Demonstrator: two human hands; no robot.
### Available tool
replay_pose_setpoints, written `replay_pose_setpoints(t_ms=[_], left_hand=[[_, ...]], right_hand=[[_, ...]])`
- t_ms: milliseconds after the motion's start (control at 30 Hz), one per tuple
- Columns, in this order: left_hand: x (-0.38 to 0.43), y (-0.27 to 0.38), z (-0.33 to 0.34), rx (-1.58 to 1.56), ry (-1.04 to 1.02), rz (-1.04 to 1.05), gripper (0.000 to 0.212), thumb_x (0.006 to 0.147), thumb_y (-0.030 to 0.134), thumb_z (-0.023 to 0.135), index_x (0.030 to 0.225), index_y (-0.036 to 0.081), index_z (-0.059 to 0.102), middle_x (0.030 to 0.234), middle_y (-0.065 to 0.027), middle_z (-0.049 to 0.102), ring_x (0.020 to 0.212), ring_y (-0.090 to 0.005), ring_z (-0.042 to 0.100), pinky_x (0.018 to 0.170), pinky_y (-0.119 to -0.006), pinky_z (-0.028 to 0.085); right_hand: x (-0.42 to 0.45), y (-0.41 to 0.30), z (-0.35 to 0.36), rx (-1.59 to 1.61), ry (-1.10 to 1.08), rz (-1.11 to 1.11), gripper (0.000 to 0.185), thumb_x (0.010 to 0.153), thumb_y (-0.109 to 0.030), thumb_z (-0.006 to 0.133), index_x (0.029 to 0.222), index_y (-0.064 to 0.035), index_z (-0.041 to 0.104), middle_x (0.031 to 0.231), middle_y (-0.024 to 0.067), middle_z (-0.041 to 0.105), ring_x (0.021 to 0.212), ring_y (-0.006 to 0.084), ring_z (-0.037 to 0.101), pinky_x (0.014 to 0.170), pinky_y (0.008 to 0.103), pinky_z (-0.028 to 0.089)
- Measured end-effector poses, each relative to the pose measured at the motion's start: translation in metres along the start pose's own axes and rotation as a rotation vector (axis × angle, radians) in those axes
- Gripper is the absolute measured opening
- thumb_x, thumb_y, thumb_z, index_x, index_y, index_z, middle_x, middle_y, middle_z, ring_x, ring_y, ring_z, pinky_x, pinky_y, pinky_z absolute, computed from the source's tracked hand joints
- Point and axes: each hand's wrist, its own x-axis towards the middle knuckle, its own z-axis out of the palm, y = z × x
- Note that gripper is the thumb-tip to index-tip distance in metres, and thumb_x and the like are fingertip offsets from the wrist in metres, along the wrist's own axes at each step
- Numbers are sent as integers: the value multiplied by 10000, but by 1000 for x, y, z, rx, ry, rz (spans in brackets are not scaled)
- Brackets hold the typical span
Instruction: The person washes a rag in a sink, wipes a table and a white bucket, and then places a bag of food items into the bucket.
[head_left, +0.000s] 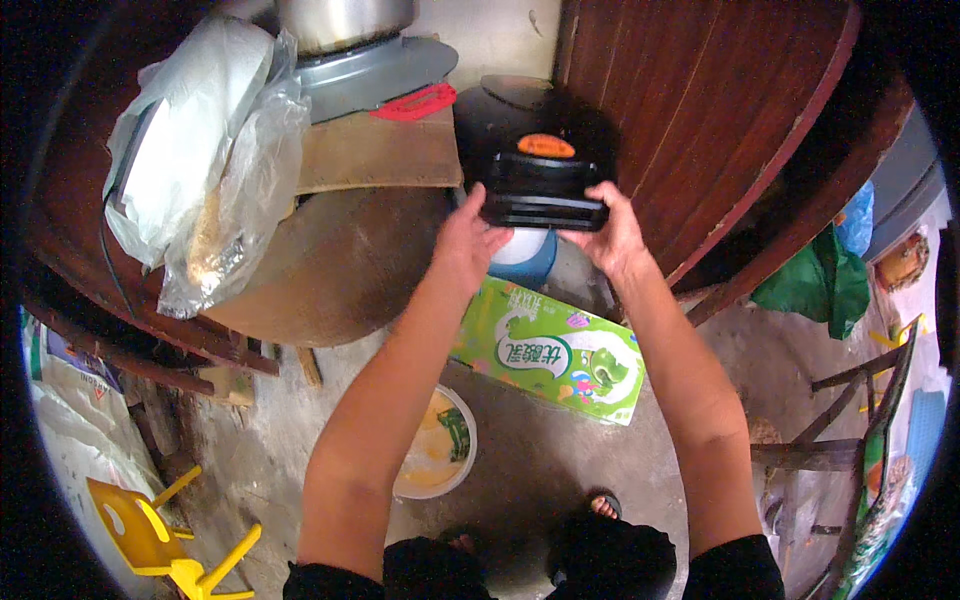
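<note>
A black plastic appliance (540, 191) with an orange oval badge is held out in front of me. My left hand (472, 240) grips its near left corner, and my right hand (615, 232) grips the near right corner. Its far part merges with a dark rounded shape, so its full outline is hard to tell. Below it, a blue and white container (525, 255) shows partly between my hands. Nearer to me, a green printed carton (555, 349) lies between my forearms. Beside my left forearm stands a round white tub (439, 450) with yellowish contents and something green inside.
At the upper left, a metal pot (345, 22) stands on a grey appliance (382, 67) above a wooden board (375, 154), near plastic bags (217, 165). Dark wooden panels (675, 97) rise at right. A yellow plastic chair (142, 532) is at lower left, a wooden frame (817, 454) at right.
</note>
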Motion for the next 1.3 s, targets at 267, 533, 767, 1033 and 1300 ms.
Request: replay_pose_setpoints(t_ms=[267, 533, 767, 1033, 1300], left_hand=[[-2, 35, 17, 249, -93, 82, 453, 940, 274, 271, 1325, 38, 243, 1129, -181, 531, 958, -290, 577, 818, -348, 475], [0, -11, -46, 716, 179, 210, 271, 790, 88, 455, 1038, 45, 556, 866, -120, 635, 708, -214, 620, 589, -288, 469], [34, -48, -55, 1170, 359, 742, 216, 739, 114, 561, 934, 28, 590, 801, -129, 637, 729, -245, 616, 668, -344, 482], [68, -42, -14, 613, 251, 623, 199, 816, 197, 572, 933, 39, 602, 801, -91, 639, 791, -253, 623, 687, -313, 500], [102, -38, 12, 784, 237, 770, 322, 832, 192, 557, 1107, 30, 511, 980, -161, 581, 922, -300, 584, 818, -356, 469]], right_hand=[[22, -39, 35, 83, 74, 40, 363, 712, -202, 526, 999, 19, 504, 980, 198, 565, 926, 348, 545, 853, 489, 426], [24, -52, 58, 92, 149, -25, 352, 714, -185, 508, 1013, 1, 496, 975, 200, 544, 930, 381, 543, 862, 563, 414], [26, -58, 63, 82, 164, -19, 315, 765, -159, 472, 1022, 18, 513, 1039, 231, 548, 968, 398, 533, 905, 561, 403], [38, -73, 69, 78, 46, -39, 248, 823, -118, 428, 1018, 30, 465, 1127, 244, 487, 1058, 415, 481, 916, 598, 393], [35, -75, 78, 61, 15, 61, 218, 783, -148, 467, 919, 13, 526, 986, 195, 560, 956, 374, 532, 863, 564, 432]])
